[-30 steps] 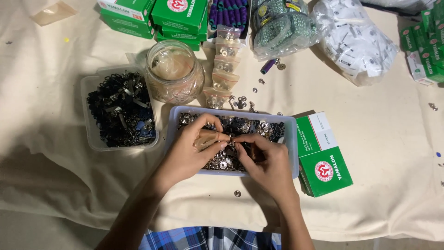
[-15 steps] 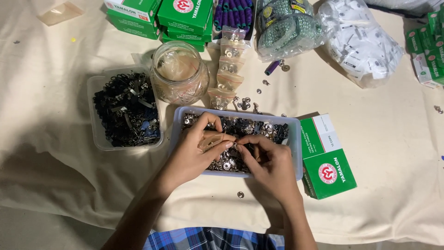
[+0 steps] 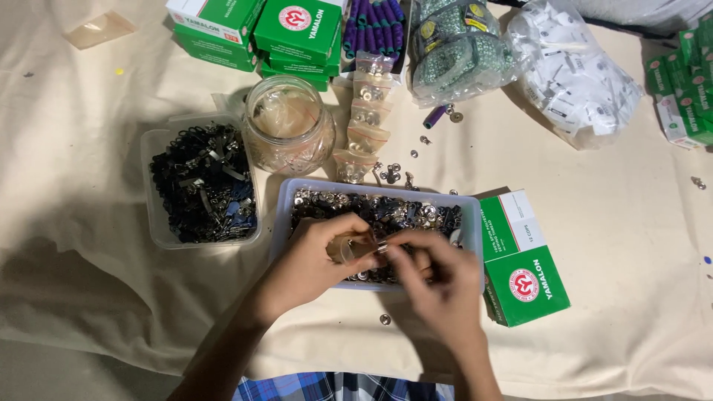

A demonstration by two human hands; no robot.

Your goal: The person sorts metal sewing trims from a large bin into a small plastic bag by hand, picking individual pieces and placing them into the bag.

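Observation:
Both hands work over a clear plastic tray (image 3: 469, 215) filled with small silver metal snap parts. My left hand (image 3: 316, 263) holds a small clear plastic bag (image 3: 347, 248) above the tray's near edge. My right hand (image 3: 434, 278) pinches its fingertips together right at the bag's mouth; what it pinches is too small to make out. One loose snap (image 3: 385, 319) lies on the cloth just in front of the tray.
Left of the tray stands a tub of black parts (image 3: 200, 182), behind it a glass jar (image 3: 288, 126) and a row of small filled bags (image 3: 368, 111). Green boxes (image 3: 523, 260) lie right of the tray and at the back, with purple spools and large bags.
Both hands have shifted slightly toward me over the tray. My right fingers have drawn in to the bag's mouth.

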